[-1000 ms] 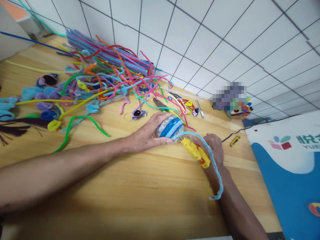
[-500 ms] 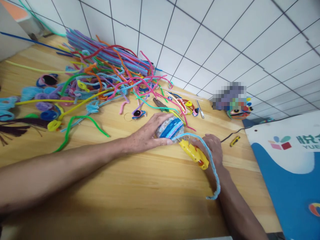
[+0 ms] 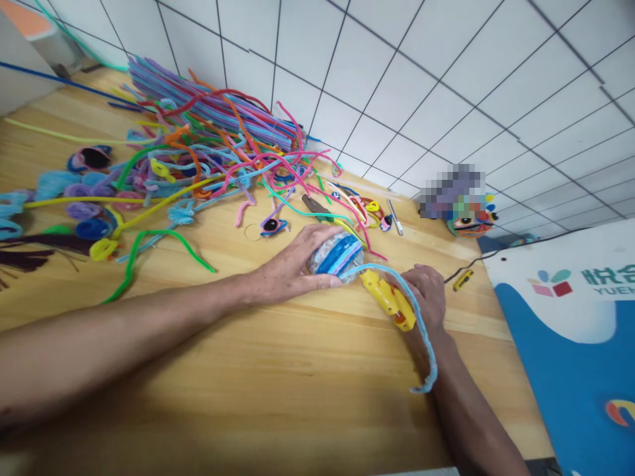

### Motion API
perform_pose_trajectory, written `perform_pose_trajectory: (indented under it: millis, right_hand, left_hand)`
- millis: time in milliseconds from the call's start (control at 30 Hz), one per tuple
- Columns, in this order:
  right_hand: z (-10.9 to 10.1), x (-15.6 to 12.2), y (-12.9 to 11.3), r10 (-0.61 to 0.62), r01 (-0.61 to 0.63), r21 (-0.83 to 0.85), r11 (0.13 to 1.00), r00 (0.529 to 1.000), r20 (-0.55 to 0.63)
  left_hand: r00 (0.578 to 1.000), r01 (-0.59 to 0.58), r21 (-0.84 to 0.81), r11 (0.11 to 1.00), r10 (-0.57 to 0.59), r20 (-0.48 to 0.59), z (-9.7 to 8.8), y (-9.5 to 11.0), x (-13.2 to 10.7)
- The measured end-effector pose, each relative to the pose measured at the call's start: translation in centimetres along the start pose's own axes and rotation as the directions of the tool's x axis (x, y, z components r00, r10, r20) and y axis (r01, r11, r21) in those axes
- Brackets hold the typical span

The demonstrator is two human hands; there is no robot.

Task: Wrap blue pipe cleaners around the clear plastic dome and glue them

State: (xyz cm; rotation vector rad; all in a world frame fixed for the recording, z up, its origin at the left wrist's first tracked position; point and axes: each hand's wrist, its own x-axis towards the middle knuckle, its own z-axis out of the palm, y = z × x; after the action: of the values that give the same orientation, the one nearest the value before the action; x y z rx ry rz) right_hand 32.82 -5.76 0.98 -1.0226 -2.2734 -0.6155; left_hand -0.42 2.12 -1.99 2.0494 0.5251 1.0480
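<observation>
My left hand (image 3: 302,264) is closed around a rounded grey piece (image 3: 337,254) banded with blue and lilac pipe cleaners. From its lower edge a loose light-blue pipe cleaner (image 3: 421,324) arcs right and curls down over my right forearm. My right hand (image 3: 426,294) grips a yellow hot glue gun (image 3: 389,301), its nozzle close against the right side of the banded piece. Whether the tip touches cannot be made out. Part of the glue gun's handle is hidden behind my fingers and the pipe cleaner.
A heap of coloured pipe cleaners (image 3: 213,112) covers the back left. Pliers (image 3: 317,208), a pen (image 3: 395,218) and an eye-like piece (image 3: 272,227) lie behind my hands. At right are a colourful figure (image 3: 469,218), a yellow cutter (image 3: 463,280), a black cord (image 3: 471,261) and a printed board (image 3: 560,330).
The glue gun and my right hand have shifted very slightly right. My left hand keeps its hold on the banded piece, and the view has moved a little.
</observation>
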Motion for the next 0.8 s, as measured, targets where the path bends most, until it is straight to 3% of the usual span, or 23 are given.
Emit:
perform_pose_trajectory:
  millis: [400, 600, 800]
  right_hand:
    - [0.3, -0.3, 0.2, 0.043, -0.043, 0.023, 0.999, 0.999, 0.018]
    - [0.2, 0.2, -0.5, 0.014, -0.016, 0.126, 0.992, 1.000, 0.014]
    - [0.1, 0.8, -0.3, -0.003, 0.005, 0.102, 0.995, 1.000, -0.022]
  left_hand:
    - [1.000, -0.006, -0.003, 1.000, 0.006, 0.010, -0.1, 0.1, 0.0]
    - [1.000, -0.018, -0.006, 1.000, 0.018, -0.004, -0.1, -0.1, -0.1]
    - [1.000, -0.008, 0.022, 1.000, 0.008, 0.011, -0.1, 0.0, -0.1]
